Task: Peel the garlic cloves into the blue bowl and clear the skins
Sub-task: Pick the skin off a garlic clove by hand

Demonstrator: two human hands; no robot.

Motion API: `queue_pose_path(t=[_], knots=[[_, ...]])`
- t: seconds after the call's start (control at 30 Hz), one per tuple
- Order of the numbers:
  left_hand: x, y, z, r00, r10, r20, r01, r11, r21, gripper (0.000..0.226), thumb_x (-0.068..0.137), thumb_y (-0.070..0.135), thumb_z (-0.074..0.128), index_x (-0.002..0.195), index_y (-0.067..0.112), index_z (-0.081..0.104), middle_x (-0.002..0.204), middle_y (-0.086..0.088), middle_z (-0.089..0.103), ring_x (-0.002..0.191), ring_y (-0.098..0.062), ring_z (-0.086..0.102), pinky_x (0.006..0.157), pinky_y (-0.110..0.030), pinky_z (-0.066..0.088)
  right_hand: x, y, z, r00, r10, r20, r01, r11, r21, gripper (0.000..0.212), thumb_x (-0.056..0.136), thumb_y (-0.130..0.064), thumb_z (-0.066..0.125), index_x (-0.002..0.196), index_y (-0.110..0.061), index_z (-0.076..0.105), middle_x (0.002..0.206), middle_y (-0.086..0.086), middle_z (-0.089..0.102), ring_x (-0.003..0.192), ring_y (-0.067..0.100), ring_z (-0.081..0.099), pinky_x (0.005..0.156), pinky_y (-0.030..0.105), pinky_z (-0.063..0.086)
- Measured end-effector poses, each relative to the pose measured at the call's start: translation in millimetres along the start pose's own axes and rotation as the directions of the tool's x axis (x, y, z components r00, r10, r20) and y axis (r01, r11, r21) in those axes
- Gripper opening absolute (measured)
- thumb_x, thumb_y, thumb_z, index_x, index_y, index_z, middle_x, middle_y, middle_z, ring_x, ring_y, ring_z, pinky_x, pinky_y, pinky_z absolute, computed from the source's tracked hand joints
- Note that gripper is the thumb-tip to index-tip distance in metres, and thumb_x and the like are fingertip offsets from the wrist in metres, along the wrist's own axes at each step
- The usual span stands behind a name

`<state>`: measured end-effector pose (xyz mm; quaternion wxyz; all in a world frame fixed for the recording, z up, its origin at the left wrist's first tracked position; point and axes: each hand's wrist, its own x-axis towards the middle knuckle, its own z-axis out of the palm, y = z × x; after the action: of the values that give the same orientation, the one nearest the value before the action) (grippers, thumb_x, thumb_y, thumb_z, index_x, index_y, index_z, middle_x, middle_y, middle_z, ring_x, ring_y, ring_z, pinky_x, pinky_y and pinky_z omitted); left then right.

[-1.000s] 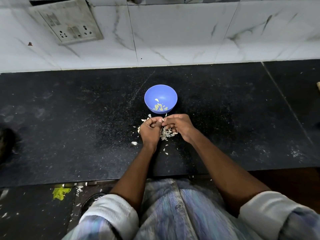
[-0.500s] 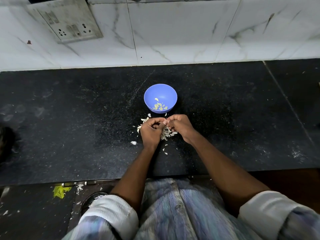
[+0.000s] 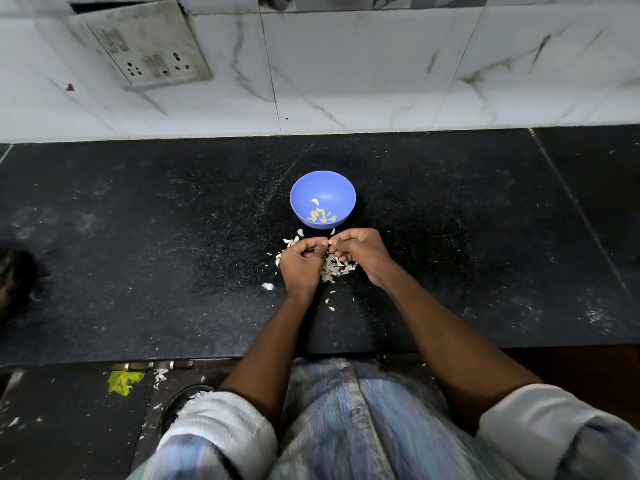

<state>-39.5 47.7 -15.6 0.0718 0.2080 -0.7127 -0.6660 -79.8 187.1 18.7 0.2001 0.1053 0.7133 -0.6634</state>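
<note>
A small blue bowl [image 3: 322, 188] stands on the black counter and holds several peeled garlic cloves [image 3: 321, 215] at its bottom. Just in front of it my left hand [image 3: 300, 263] and my right hand [image 3: 363, 252] meet fingertip to fingertip, fingers curled. Between the fingertips they pinch a small pale garlic clove [image 3: 329, 242], mostly hidden by the fingers. A heap of white garlic skins [image 3: 335, 269] lies on the counter under and between my hands. More loose skins [image 3: 291, 241] lie to the left of my left hand.
The black stone counter [image 3: 138, 254] runs to a white marble wall [image 3: 381, 81] with a switch plate [image 3: 142, 43]. A single skin flake [image 3: 267, 286] lies near my left wrist. Scraps and a yellow bit [image 3: 123, 381] lie on the floor below the counter's front edge.
Both hands stay in place in front of the bowl with the fingertips working together; only small finger movements show. The bowl and the skin heap have not moved.
</note>
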Motion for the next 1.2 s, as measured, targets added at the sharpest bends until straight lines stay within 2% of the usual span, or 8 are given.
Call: queue_pose_path(t=[0.23,0.4,0.53,0.63,0.87,0.97,1.1,1.2], knots=[[-7,3,2,0.993,0.116,-0.032,-0.104,0.959,0.264,0.007,0.089,0.02,0.078,0.086,0.02,0.084,0.073,0.012,0.077,0.065,-0.001,0.07,0.069,-0.025,0.058,-1,2,2,0.996,-0.068,-0.058,0.062,0.993,-0.105,0.011,0.088,0.01,0.063,0.092,0.005,0.072,0.08,0.018,0.075,0.063,0.014,0.062,0.056,0.02,0.051],[-8,7,1,0.986,0.168,-0.01,-0.15,0.905,0.399,0.012,0.088,0.023,0.073,0.079,0.02,0.08,0.065,0.007,0.073,0.061,-0.012,0.068,0.064,-0.027,0.053,-2,1,2,0.995,-0.093,-0.045,0.089,0.991,-0.096,0.01,0.088,0.007,0.066,0.094,0.004,0.074,0.079,0.019,0.073,0.064,0.016,0.062,0.059,0.021,0.053],[-8,5,-1,0.965,0.255,0.067,-0.255,0.833,0.492,0.027,0.092,0.028,0.067,0.07,0.013,0.065,0.058,-0.003,0.058,0.055,-0.026,0.048,0.057,-0.037,0.044,-3,1,2,0.995,-0.103,-0.009,0.103,0.993,-0.059,0.007,0.086,0.004,0.074,0.093,0.005,0.074,0.078,0.019,0.071,0.064,0.018,0.058,0.059,0.021,0.052],[-11,8,-1,0.95,0.286,0.125,-0.309,0.811,0.497,0.035,0.095,0.023,0.069,0.065,0.014,0.054,0.057,0.001,0.049,0.053,-0.017,0.038,0.054,-0.034,0.033,-2,2,2,0.995,-0.096,-0.036,0.094,0.993,-0.071,0.005,0.088,0.005,0.072,0.093,0.005,0.074,0.077,0.017,0.072,0.064,0.018,0.058,0.058,0.02,0.052],[-12,13,0,0.944,0.294,0.152,-0.33,0.792,0.513,0.039,0.095,0.024,0.067,0.064,0.016,0.045,0.057,-0.002,0.051,0.053,-0.021,0.038,0.053,-0.038,0.035,1,5,3,0.999,-0.014,-0.035,0.015,1.0,0.028,0.007,0.088,0.004,0.07,0.092,0.002,0.076,0.079,0.011,0.072,0.064,0.012,0.059,0.065,0.025,0.051],[-11,13,0,0.951,0.275,0.14,-0.309,0.851,0.425,0.031,0.094,0.021,0.063,0.065,0.013,0.055,0.056,-0.003,0.057,0.052,-0.024,0.044,0.053,-0.039,0.043,2,4,-1,1.0,0.016,-0.002,-0.015,0.987,0.158,0.007,0.091,0.002,0.07,0.095,0.0,0.075,0.082,0.013,0.072,0.068,0.014,0.059,0.074,0.029,0.051],[-5,12,-1,0.969,0.213,0.122,-0.239,0.935,0.264,0.021,0.094,0.023,0.062,0.08,0.014,0.075,0.066,-0.007,0.071,0.064,-0.036,0.067,0.06,-0.042,0.058,5,5,-4,0.998,0.046,0.034,-0.054,0.96,0.273,0.01,0.095,0.001,0.066,0.1,0.0,0.074,0.082,0.012,0.072,0.071,0.014,0.061,0.071,0.023,0.052],[-7,17,1,0.976,0.203,0.074,-0.214,0.949,0.233,0.014,0.093,0.021,0.073,0.082,0.016,0.08,0.07,0.004,0.075,0.062,-0.017,0.07,0.063,-0.034,0.06,5,4,-5,0.997,0.058,0.041,-0.067,0.953,0.297,0.014,0.096,0.004,0.062,0.105,0.004,0.072,0.079,0.009,0.073,0.07,0.013,0.061,0.067,0.02,0.052]])
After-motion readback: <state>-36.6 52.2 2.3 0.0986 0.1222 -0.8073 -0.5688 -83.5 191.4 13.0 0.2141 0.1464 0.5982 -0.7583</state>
